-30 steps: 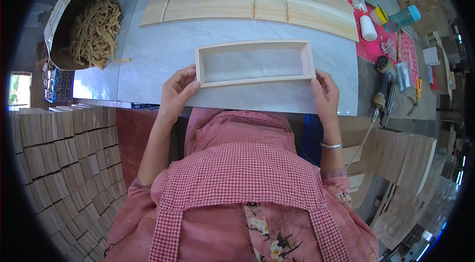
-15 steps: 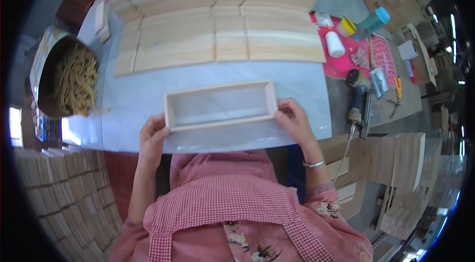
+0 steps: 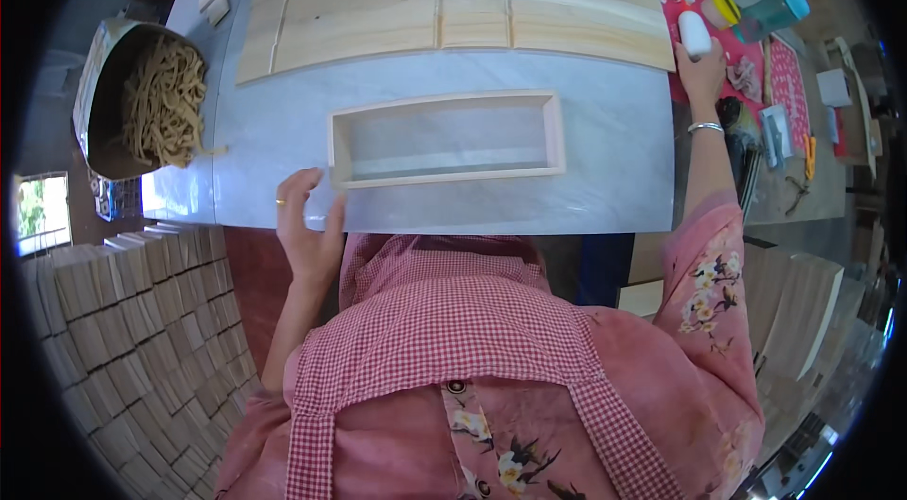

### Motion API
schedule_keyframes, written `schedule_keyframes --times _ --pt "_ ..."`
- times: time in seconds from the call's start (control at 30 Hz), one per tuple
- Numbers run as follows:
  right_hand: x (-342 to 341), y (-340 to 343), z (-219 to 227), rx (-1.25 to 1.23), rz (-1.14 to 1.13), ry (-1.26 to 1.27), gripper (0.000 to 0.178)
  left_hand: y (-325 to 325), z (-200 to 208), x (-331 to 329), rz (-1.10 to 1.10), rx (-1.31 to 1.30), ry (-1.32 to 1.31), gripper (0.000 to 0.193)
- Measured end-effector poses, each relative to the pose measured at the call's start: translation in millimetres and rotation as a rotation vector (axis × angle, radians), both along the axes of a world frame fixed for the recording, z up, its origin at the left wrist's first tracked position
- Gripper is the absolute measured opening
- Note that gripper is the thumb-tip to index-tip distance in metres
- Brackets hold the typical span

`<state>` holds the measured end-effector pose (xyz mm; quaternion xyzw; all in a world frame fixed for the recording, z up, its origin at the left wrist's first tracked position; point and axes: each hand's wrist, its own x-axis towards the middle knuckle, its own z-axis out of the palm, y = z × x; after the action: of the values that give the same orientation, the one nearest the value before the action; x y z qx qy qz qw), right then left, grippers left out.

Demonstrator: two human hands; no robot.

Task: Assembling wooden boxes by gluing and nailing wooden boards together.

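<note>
Clock centre: the pale wooden frame [image 3: 453, 180]; hours read from there.
Wood stacks [image 3: 142, 301], 8 o'clock: blocks piled in rows, below table level.
Container of strips [image 3: 165, 108], 9 o'clock: tipped on its side, mouth toward the frame, tan strips loose within, a tail of one lying out on the tabletop.
Left hand [image 3: 312, 235], 8 o'clock: fingers curved and parted, nothing grasped, a ring on one. Thumb just beside the frame's near-left corner; blur there, cannot tell whether it grazes. Half a second ago this hand had that end.
Frame, centre: lies on the pale table [image 3: 529, 212], long side across, four walls joined, tabletop colour showing inside. Changed: right end let go entirely, left end freed or nearly so. Table alone appears to carry it.
Boards [image 3: 378, 13], 12 o'clock: overlapping rows, well apart from the hands.
White bottle [image 3: 694, 32], 2 o'clock: on the red sheet, near end between the right fingers.
Right hand [image 3: 701, 75], 2 o'clock: the big shift, off the frame and out to the bottle. Fingers straddle it; cannot tell whether they have clenched.
Reading: handling of the frame seems paused, attention now on the bottle.
Yellow-topped cup [image 3: 721, 10], 2 o'clock: just beyond the bottle.
Teal bottle [image 3: 773, 13], 2 o'clock: farther right, tilted.
</note>
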<state>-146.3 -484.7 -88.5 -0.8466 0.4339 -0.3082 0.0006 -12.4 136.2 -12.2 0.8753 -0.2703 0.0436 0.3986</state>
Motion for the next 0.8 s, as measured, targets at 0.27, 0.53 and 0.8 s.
schedule_keyframes --times 0.27,0.53,0.8 --pt "3 -29 9 0.18 -0.301 -0.185 0.07 -55 -16 -22 -0.347 0.205 -0.468 0.034" --pt "-31 124 119 0.498 0.362 -1.434 0.041 -82 43 11 -0.346 0.43 -0.18 0.028" --pt "-21 254 145 0.587 0.419 -1.353 0.042 -132 48 122 -0.746 0.721 0.474 0.028"
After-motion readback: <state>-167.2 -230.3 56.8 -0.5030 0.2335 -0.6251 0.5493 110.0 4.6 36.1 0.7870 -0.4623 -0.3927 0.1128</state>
